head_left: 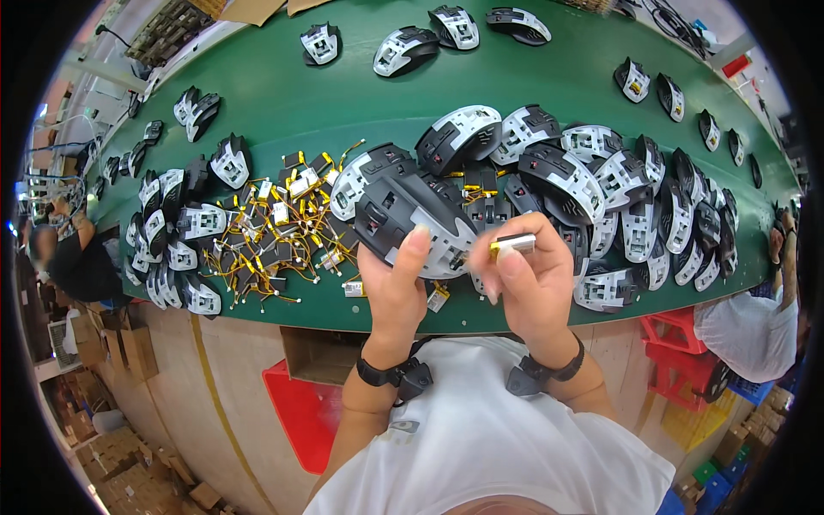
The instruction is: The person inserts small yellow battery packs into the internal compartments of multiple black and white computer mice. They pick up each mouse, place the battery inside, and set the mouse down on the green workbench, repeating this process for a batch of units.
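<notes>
My left hand (393,287) grips a black and light-grey computer mouse (410,225), with the thumb across its grey part. In my right hand (536,283), a small silver battery (515,244) with yellow tape at one end is pinched between thumb and fingers, close to the right side of that mouse. The right fingertips are at the mouse's edge; whether a wire runs between battery and mouse I cannot tell. Left of my hands lies a loose heap of small batteries (273,249) with thin wires and white plugs.
Many mice (639,227) are piled on the right of the green table (343,112), with another group (159,232) at the left. Several more lie along the far side. A red stool (678,352) stands beyond the near edge. Other people sit at the left (73,257) and right (751,330).
</notes>
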A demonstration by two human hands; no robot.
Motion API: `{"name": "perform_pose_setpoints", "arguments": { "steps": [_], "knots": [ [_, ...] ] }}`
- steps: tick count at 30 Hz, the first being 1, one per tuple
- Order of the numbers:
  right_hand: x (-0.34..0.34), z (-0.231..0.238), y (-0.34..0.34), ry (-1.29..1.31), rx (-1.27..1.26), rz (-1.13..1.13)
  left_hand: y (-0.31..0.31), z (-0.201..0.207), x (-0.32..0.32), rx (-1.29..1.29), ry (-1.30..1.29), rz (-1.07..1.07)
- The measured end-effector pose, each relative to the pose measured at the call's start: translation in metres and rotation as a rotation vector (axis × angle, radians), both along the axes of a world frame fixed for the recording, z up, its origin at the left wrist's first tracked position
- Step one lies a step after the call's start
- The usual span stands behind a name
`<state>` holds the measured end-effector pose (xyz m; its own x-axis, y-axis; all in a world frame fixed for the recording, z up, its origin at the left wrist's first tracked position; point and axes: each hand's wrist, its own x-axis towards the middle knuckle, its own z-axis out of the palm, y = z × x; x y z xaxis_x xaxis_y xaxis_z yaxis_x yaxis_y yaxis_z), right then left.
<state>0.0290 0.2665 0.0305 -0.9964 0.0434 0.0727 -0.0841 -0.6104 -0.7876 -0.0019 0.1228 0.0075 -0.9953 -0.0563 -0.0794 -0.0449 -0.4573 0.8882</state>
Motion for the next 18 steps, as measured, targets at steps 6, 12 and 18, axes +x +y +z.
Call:
{"name": "perform_pose_setpoints", "arguments": {
  "steps": [6,12,18],
  "knots": [
    [-0.001,0.003,0.003,0.129,0.791,-0.145,-0.001,0.000,-0.001,0.045,-0.024,0.051],
    [0.003,-0.003,-0.007,0.118,0.840,-0.257,0.007,0.019,0.004,0.053,0.063,0.165],
    [-0.001,-0.002,-0.013,0.065,0.785,-0.301,0.004,0.008,0.008,-0.115,0.143,0.145]
  ]
}}
